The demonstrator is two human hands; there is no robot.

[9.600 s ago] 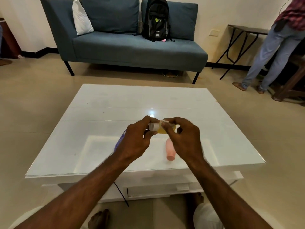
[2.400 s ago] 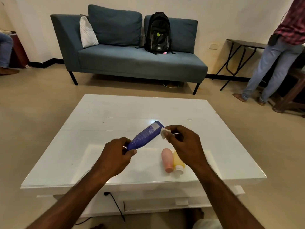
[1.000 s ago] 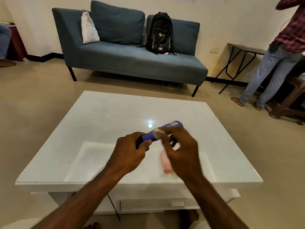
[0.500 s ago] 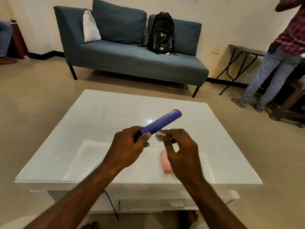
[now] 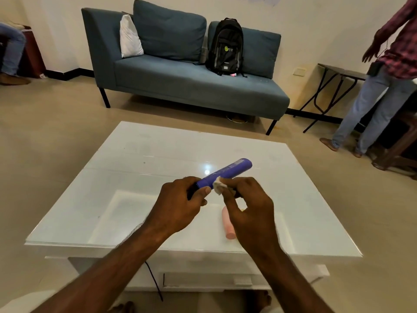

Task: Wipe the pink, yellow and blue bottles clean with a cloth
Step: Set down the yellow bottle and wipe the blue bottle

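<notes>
My left hand (image 5: 178, 206) grips the lower end of the blue bottle (image 5: 228, 171), which points up and to the right above the white table (image 5: 135, 177). A small white cloth (image 5: 217, 184) is pinched in my right hand (image 5: 250, 208) and pressed against the bottle's side, close to my left thumb. The pink bottle (image 5: 226, 224) lies on the table under my right hand, partly covered by it. The yellow bottle is hidden behind that hand.
A blue sofa (image 5: 191, 86) with a black backpack (image 5: 225, 46) stands beyond the table. A person in jeans (image 5: 379, 91) stands at the right by a folding side table (image 5: 338, 73). A black cable (image 5: 154, 281) hangs below the table's front edge.
The blue bottle has dropped slightly and my right hand has brought the cloth up against its side near my left thumb. The pink bottle has not moved.
</notes>
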